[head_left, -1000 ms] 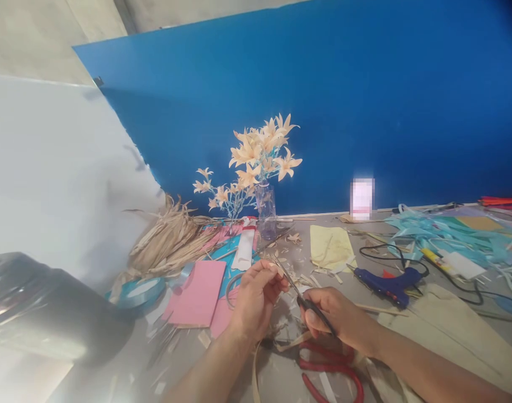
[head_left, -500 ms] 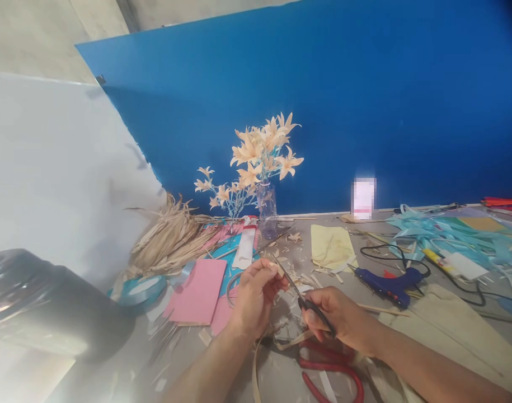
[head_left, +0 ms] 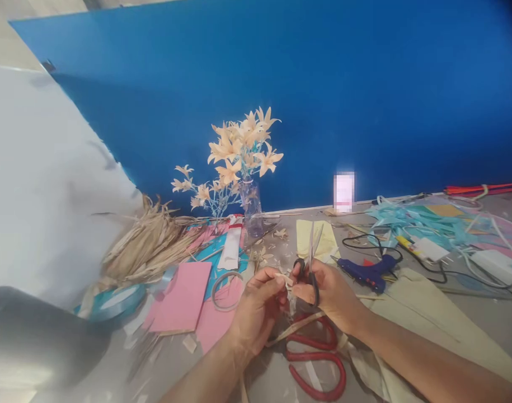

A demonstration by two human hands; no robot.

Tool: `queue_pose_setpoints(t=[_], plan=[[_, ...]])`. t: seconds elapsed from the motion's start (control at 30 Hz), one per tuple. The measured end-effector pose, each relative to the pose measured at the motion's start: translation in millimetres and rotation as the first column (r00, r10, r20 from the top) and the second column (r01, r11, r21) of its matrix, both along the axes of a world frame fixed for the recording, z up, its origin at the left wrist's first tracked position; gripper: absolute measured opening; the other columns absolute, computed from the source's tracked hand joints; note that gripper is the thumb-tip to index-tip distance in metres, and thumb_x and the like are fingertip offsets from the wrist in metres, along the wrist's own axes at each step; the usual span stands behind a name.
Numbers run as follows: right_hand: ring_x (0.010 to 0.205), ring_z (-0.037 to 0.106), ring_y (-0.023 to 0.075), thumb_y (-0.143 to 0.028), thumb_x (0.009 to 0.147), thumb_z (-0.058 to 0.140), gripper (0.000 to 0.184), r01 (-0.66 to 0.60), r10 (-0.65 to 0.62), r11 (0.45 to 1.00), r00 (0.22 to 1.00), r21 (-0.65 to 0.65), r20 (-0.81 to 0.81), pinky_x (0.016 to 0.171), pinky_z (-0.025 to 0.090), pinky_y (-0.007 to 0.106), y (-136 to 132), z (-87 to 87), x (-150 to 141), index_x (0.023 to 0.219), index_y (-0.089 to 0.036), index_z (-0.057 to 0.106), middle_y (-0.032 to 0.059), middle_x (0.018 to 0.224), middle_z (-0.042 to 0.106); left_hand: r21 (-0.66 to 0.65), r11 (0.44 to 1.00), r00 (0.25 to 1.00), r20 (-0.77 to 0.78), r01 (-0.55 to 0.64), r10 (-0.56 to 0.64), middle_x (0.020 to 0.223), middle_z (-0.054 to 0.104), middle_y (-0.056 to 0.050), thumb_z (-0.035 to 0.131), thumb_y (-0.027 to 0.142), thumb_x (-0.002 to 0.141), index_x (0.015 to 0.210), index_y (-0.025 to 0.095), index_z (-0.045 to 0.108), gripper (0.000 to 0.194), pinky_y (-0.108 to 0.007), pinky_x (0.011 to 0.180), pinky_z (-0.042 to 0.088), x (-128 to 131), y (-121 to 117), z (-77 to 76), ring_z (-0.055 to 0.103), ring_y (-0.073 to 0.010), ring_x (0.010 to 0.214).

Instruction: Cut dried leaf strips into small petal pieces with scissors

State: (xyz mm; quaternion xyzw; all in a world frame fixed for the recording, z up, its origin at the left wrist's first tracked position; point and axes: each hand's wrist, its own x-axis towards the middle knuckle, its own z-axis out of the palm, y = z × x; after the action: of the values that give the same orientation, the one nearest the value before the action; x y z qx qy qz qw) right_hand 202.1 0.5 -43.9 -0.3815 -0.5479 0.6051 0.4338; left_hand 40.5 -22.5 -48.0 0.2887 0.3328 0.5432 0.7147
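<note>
My left hand is closed, pinching a small pale strip that looks like dried husk between thumb and fingertips. My right hand is wrapped round black-handled scissors, whose blades point up and stand slightly apart. Its thumb and finger come close to the free end of the strip; whether they touch it I cannot tell. Below both hands lie large red-handled scissors, with a long tan strip crossing near their handles.
Pale flowers stand in a clear vase at the back. Left are dried husks, pink paper, a tape roll and a dark rounded object. Right are a blue glue gun, cables and a pale green sheet.
The scissors have swung upright and away from the strip, and my right hand has come closer to my left fingertips. The view has shifted to the right.
</note>
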Motion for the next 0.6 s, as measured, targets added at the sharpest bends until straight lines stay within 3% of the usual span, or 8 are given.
queue_pose_setpoints(t=[0.1, 0.2, 0.37, 0.53, 0.6], plan=[[0.058, 0.055, 0.0119, -0.032, 0.068, 0.075, 0.025, 0.028, -0.028, 1.000, 0.999, -0.004, 0.021, 0.056, 0.044, 0.022, -1.1, 4.0, 0.9, 0.080, -0.018, 0.059, -0.0038, 0.066, 0.059, 0.016, 0.999, 0.998, -0.040, 0.043, -0.042, 0.062, 0.057, 0.002, 0.074, 0.023, 0.074, 0.074, 0.016, 0.060, 0.016, -0.022, 0.055, 0.038, 3.2, -2.6, -2.1, 0.049, -0.0088, 0.054], [0.057, 0.055, 0.0121, -0.032, 0.065, 0.078, 0.027, -0.030, 0.031, 0.999, 0.999, -0.039, 0.024, 0.055, 0.044, 0.022, -1.1, 7.2, 2.6, 0.078, -0.018, 0.059, -0.0034, 0.065, 0.059, 0.041, 0.996, 0.992, -0.099, 0.085, -0.080, 0.062, 0.058, 0.001, 0.072, 0.026, 0.072, 0.074, 0.016, 0.061, 0.015, -0.024, 0.056, 0.039, 0.2, -1.7, -0.7, 0.052, -0.0109, 0.055], [0.056, 0.047, 0.0087, -0.025, 0.060, 0.078, 0.026, -0.120, 0.124, 0.991, 0.990, -0.059, 0.068, 0.052, 0.037, 0.019, 2.4, 14.6, 7.9, 0.075, -0.016, 0.060, -0.0042, 0.066, 0.056, 0.137, 0.984, 0.915, -0.400, 0.115, -0.051, 0.058, 0.058, -0.001, 0.073, 0.024, 0.070, 0.065, 0.014, 0.062, 0.015, -0.023, 0.059, 0.038, -8.9, 1.8, 6.0, 0.050, -0.0106, 0.057], [0.055, 0.041, 0.0077, -0.028, 0.061, 0.078, 0.028, -0.056, 0.059, 0.996, 0.997, -0.066, 0.051, 0.049, 0.032, 0.019, 8.7, 15.1, 10.6, 0.078, -0.016, 0.060, -0.0049, 0.065, 0.053, 0.119, 0.960, 0.851, -0.500, 0.254, -0.163, 0.060, 0.062, -0.002, 0.075, 0.027, 0.071, 0.066, 0.015, 0.062, 0.018, -0.024, 0.058, 0.037, -11.5, 3.6, 1.7, 0.051, -0.0109, 0.056], [0.054, 0.040, 0.0084, -0.038, 0.065, 0.077, 0.031, -0.006, 0.009, 0.998, 0.999, -0.057, 0.049, 0.049, 0.031, 0.020, 9.5, 13.9, 10.9, 0.078, -0.017, 0.059, -0.0049, 0.063, 0.051, 0.142, 0.968, 0.882, -0.456, 0.207, -0.122, 0.060, 0.062, -0.001, 0.074, 0.028, 0.074, 0.069, 0.016, 0.061, 0.019, -0.024, 0.058, 0.038, -10.8, 4.5, -1.9, 0.051, -0.0108, 0.055]])
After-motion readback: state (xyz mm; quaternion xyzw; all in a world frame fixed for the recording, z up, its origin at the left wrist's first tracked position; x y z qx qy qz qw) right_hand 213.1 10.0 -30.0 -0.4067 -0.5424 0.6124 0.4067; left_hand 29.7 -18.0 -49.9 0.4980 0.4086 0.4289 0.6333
